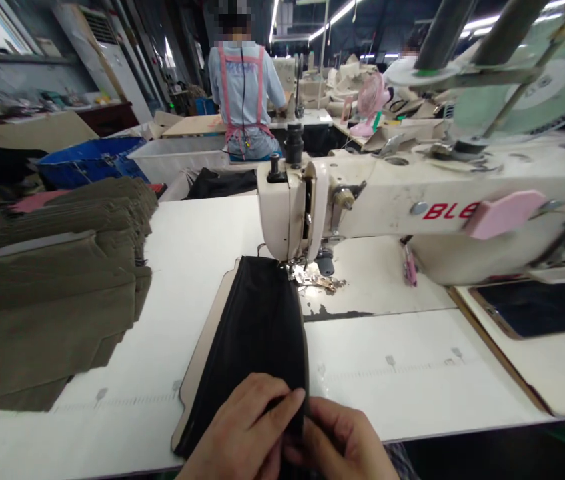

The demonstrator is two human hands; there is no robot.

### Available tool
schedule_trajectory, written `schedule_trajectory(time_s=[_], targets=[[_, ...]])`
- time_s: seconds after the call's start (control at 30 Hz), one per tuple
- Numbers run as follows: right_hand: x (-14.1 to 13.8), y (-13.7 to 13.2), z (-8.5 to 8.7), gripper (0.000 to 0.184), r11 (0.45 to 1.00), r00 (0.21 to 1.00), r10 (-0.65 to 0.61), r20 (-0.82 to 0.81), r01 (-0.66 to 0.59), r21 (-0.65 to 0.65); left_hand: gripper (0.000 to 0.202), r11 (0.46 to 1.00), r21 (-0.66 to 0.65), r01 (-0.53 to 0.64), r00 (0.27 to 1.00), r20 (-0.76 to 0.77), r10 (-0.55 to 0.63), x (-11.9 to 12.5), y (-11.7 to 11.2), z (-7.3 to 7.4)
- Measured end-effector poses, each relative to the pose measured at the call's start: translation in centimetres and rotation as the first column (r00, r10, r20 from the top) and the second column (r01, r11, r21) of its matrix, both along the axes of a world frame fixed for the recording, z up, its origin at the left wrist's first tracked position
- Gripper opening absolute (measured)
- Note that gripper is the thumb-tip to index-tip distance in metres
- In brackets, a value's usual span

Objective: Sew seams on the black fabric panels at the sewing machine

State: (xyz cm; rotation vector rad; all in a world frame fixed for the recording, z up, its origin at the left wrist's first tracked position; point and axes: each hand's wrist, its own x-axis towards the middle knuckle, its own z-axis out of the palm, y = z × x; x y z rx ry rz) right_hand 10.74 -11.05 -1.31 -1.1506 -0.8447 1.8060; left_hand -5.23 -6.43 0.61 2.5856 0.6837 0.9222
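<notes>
A black fabric piece [257, 327] lies over a beige backing panel [202, 353], its far end under the presser foot [295, 272] of a white sewing machine [282, 213]. My left hand [249, 427] rests on the near end of the black fabric, thumb and fingers pinched at its right edge. Just to the right, my right hand [345, 440] has its fingers closed on the same edge from the side. Parts of the fingertips of both hands are hidden behind the fabric and each other.
Stacked olive fabric pieces [52, 300] cover the table's left side. A phone [537, 307] lies at the right. Behind the machine stand a blue bin [89, 160] and a white bin [177, 160]. A person in a pink-strapped apron [245, 87] works farther back.
</notes>
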Motion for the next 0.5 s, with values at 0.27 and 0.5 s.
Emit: schedule_trajectory(time_s=[0.27, 0.5], targets=[[0.32, 0.34, 0.81, 0.029, 0.995, 0.989, 0.049, 0.141, -0.062, 0.084, 0.037, 0.995, -0.093, -0.025, 1.0, 0.017, 0.026, -0.43, -0.26, 0.33], [0.31, 0.38, 1.0, 0.029, 0.988, 0.981, 0.084, 0.177, -0.106, 0.115, 0.038, 0.986, -0.166, -0.011, 0.993, 0.117, 0.031, -0.42, -0.27, 0.23]])
